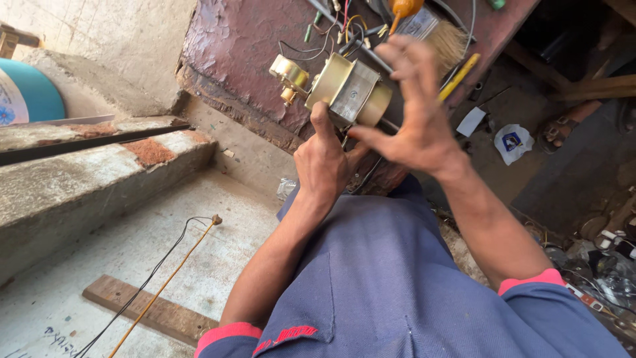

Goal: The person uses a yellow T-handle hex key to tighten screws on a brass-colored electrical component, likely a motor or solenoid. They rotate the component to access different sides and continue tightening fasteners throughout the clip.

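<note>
Brassy cylindrical motor (349, 91) between hands (371, 146)

The person wears a blue short-sleeved shirt (384, 278) of plain woven cloth, with a seam running down the front. Each sleeve ends in a pink-red cuff band: one shows on the left sleeve (228, 331) at the lower edge of the view, the other on the right sleeve (530, 282). Beside the left cuff, a strip of red stitched lettering lies on the shirt. Below the cuffs both forearms are bare, and neither the left hand (324, 162) nor the right hand (414, 119) wears a glove, ring or watch.
</note>
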